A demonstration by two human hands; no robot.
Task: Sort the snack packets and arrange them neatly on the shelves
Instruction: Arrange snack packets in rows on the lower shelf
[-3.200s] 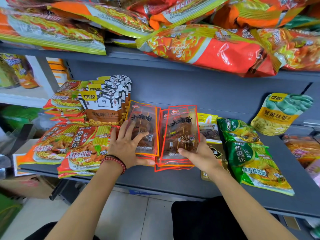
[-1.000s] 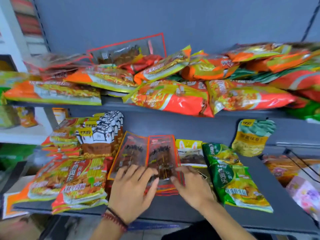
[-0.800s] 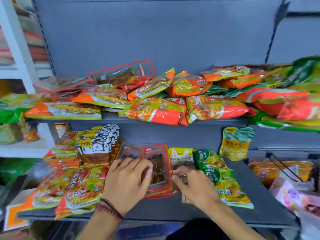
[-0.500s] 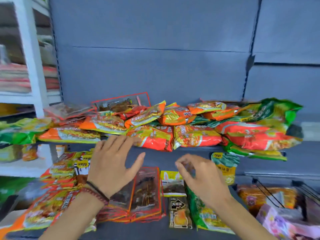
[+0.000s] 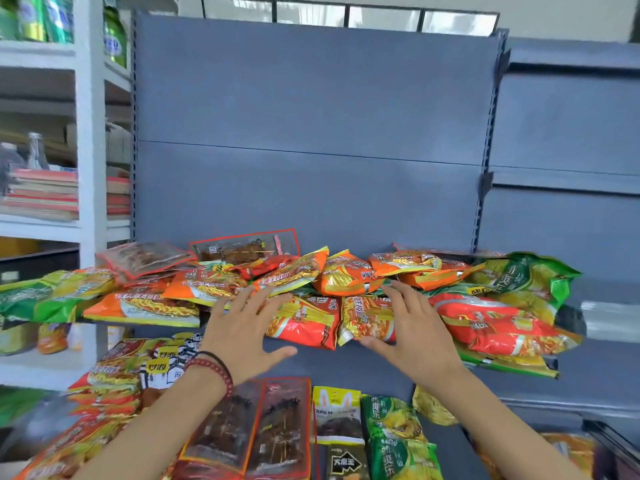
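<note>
Both hands are held up in front of the upper shelf [image 5: 322, 358], on which a loose pile of noodle packets [image 5: 304, 320] in orange, red and green is heaped, with two clear red-edged skewer packets [image 5: 242, 249] lying at the rear against the grey back panel [image 5: 311, 116]. The left hand [image 5: 242, 330], marked by a beaded bracelet [image 5: 211, 367] at the wrist, is raised with its grip apart and the fingers spread, the fingertips lying over the orange packets. The grip of the right hand [image 5: 412, 327] is likewise apart: the thumb is set just under an orange-and-yellow noodle packet [image 5: 367, 317] and the fingers above it, though whether it is touched cannot be told. On the lower shelf [image 5: 450, 448], two red-bordered skewer packets [image 5: 280, 431] are laid side by side, with a yellow rabbit-printed packet [image 5: 337, 415] and green packets [image 5: 394, 431] to their right.
</note>
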